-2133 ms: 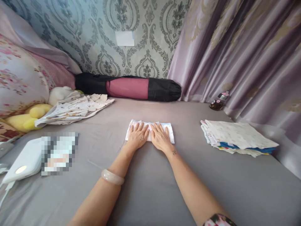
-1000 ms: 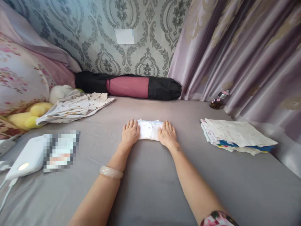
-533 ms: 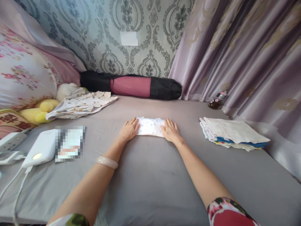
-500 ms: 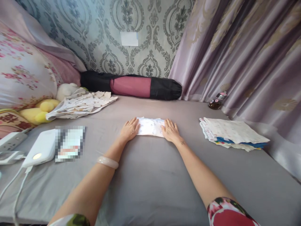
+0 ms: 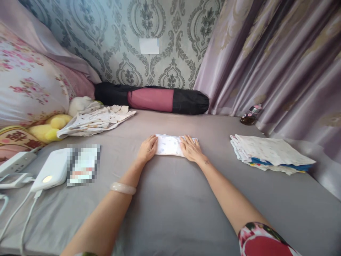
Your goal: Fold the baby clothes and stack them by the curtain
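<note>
A small folded white cloth [image 5: 169, 145] with a faint print lies on the grey bed sheet [image 5: 170, 199] in the middle of the view. My left hand [image 5: 147, 149] rests at its left end, fingers stretched and touching the edge. Flat on the cloth's right end lies my right hand [image 5: 189, 148], fingers spread. Neither hand grips anything. A pale bangle sits on my left wrist.
A stack of folded cloths [image 5: 269, 154] lies at the right. A loose printed garment [image 5: 97, 119] and plush toys [image 5: 52, 126] are at the left, with a white power bank [image 5: 50, 170] and cables. A rolled mat in a black bag [image 5: 151, 99] lies along the wall. A small bottle [image 5: 249, 116] stands by the curtain.
My hands slid apart from the middle of the cloth to its two ends. The camera drew back and shifted slightly; the cloth stays in place.
</note>
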Action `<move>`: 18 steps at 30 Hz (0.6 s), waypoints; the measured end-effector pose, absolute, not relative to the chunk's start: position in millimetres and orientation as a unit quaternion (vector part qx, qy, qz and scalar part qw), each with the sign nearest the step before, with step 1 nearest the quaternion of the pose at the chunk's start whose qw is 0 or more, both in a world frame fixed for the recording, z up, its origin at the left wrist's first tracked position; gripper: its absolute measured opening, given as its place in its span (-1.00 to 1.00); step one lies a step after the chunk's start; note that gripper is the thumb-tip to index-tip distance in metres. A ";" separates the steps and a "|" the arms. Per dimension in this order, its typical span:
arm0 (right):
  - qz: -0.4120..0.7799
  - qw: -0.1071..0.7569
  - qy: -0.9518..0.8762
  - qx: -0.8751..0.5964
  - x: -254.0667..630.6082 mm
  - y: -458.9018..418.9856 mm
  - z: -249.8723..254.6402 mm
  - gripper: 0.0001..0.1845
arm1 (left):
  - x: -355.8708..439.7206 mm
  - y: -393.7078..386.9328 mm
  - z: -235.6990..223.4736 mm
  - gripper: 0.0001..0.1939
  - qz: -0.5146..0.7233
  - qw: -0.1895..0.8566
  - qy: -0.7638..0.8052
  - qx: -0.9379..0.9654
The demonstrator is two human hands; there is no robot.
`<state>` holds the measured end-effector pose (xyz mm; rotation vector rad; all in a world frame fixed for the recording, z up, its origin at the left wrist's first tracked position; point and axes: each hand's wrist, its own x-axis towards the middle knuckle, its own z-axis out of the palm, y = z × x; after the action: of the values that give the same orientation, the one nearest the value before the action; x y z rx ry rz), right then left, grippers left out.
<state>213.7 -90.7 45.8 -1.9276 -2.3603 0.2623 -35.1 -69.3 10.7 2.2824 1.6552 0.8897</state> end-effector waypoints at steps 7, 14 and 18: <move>0.094 0.029 -0.767 -0.634 213.8 -88.4 50.6 -0.38 | -34.3 -69.8 12.1 -0.62 0.323 0.108 0.564 0.752; 0.077 0.094 -0.801 -0.586 169.1 -90.7 54.5 -0.38 | -34.0 -71.5 16.1 -0.66 0.361 0.121 0.598 0.706; 0.069 0.112 -0.799 -0.587 154.3 -91.0 43.0 -0.40 | -34.8 -70.5 15.6 -0.68 0.366 0.124 0.590 0.709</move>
<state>154.3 -91.0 43.0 -1.7226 -2.3449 0.2028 -34.8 -70.5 15.6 2.0677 1.7205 1.0668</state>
